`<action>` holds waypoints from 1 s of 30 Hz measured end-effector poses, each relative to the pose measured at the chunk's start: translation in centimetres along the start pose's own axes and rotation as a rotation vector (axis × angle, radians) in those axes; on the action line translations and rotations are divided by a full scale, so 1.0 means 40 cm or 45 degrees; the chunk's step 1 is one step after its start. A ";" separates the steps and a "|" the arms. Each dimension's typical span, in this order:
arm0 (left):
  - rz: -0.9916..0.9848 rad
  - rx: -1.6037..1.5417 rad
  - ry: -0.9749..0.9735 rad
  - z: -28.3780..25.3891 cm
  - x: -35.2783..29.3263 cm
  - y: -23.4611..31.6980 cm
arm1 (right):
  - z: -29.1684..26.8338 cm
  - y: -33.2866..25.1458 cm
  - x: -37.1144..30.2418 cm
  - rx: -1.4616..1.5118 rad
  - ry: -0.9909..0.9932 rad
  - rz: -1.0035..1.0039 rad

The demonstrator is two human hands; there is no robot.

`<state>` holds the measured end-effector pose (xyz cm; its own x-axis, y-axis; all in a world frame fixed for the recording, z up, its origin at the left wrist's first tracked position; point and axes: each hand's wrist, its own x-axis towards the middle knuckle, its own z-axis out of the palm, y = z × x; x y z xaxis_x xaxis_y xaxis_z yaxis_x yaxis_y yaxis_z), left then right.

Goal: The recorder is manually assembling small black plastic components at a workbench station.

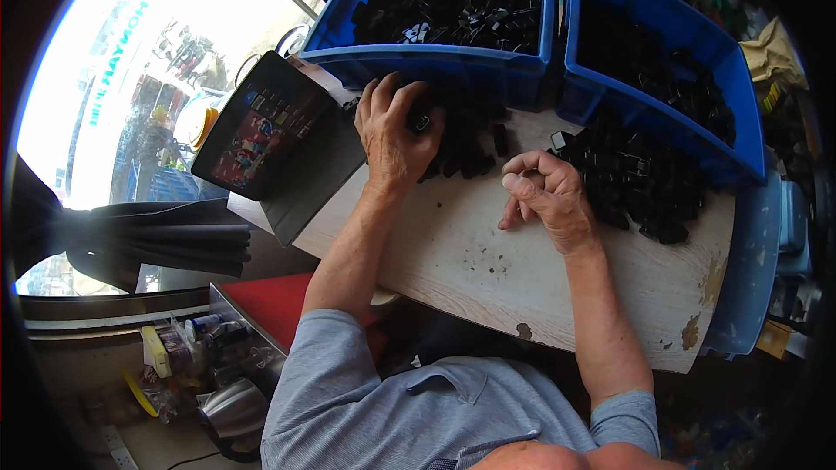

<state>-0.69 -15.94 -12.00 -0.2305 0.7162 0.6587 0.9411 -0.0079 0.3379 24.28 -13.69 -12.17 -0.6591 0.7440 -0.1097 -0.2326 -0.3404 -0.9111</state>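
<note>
My left hand reaches over a heap of small black plastic parts at the front of the left blue bin. Its thumb and fingers are bent around one small black part with a shiny spot. My right hand hovers above the tabletop, just left of a second heap of black parts. Its fingers are curled, thumb tip close to the index finger; whatever may be between them is hidden. A single black part lies between the two heaps.
Two blue bins, the left and the right, hold many black parts. A tablet leans at the left by the bright window. The pale table has worn edges. A blue tub stands right; a metal kettle sits lower left.
</note>
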 end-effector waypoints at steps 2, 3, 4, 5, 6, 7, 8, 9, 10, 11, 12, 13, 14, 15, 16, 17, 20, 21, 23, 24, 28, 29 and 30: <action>-0.004 -0.004 -0.012 -0.004 0.002 0.014 | -0.001 -0.008 -0.009 -0.007 0.016 0.029; -0.010 -0.005 -0.024 -0.007 0.002 0.023 | 0.000 -0.011 -0.012 -0.008 0.018 0.025; -0.004 -0.010 -0.022 -0.015 0.007 0.037 | -0.002 -0.014 -0.012 -0.014 0.028 0.039; 0.039 -0.035 -0.007 -0.027 0.013 0.052 | -0.004 -0.016 -0.013 -0.020 0.039 0.051; 0.082 -0.061 0.007 -0.036 0.024 0.066 | -0.007 -0.020 -0.015 -0.022 0.045 0.045; 0.087 -0.063 0.012 -0.044 0.036 0.075 | -0.008 -0.025 -0.016 -0.041 0.042 0.040; 0.125 -0.112 0.020 -0.050 0.049 0.085 | -0.010 -0.029 -0.017 -0.059 0.040 0.036; 0.163 -0.163 0.028 -0.056 0.063 0.095 | -0.013 -0.030 -0.016 -0.060 0.044 0.029; 0.195 -0.201 0.053 -0.063 0.081 0.099 | -0.014 -0.028 -0.015 -0.054 0.039 0.026; 0.228 -0.243 0.076 -0.067 0.107 0.102 | -0.015 -0.029 -0.015 -0.048 0.038 0.022; 0.250 -0.245 0.093 -0.074 0.140 0.107 | -0.017 -0.033 -0.016 -0.050 0.042 0.018; 0.261 -0.251 0.104 -0.076 0.177 0.113 | -0.019 -0.036 -0.017 -0.041 0.053 0.028; 0.253 -0.233 0.058 -0.076 0.213 0.106 | -0.018 -0.040 -0.018 -0.030 0.056 0.038; 0.245 -0.215 0.013 -0.070 0.249 0.097 | -0.019 -0.043 -0.019 -0.031 0.058 0.033; 0.247 -0.217 0.013 -0.059 0.283 0.090 | -0.020 -0.045 -0.019 -0.053 0.056 0.033; 0.273 -0.094 -0.187 -0.048 0.317 0.081 | -0.020 -0.047 -0.018 -0.074 0.051 0.033; 0.239 -0.019 -0.673 0.024 0.408 0.049 | -0.021 -0.045 -0.018 -0.072 0.043 0.036; 0.179 -0.066 -0.956 0.052 0.431 0.039 | -0.022 -0.042 -0.016 -0.072 0.045 0.038; 0.155 0.005 -1.155 0.106 0.471 0.052 | -0.032 -0.035 -0.006 -0.081 0.034 0.001; 0.126 0.087 -1.348 0.126 0.487 0.059 | -0.035 -0.033 -0.003 -0.082 0.041 0.004; 0.339 0.335 -1.309 0.199 0.487 0.017 | -0.036 -0.028 0.008 -0.013 0.020 0.008; 0.291 0.420 -1.323 0.206 0.493 0.034 | -0.041 -0.024 0.010 0.012 0.023 0.007; 0.242 0.508 -1.335 0.211 0.493 0.051 | -0.046 -0.023 0.011 0.013 0.031 0.010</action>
<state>-1.24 4.05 -3.99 0.0686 0.9594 -0.2737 0.9935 -0.0906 -0.0689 25.51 -12.01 -12.11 -0.6432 0.7551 -0.1270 -0.2344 -0.3521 -0.9061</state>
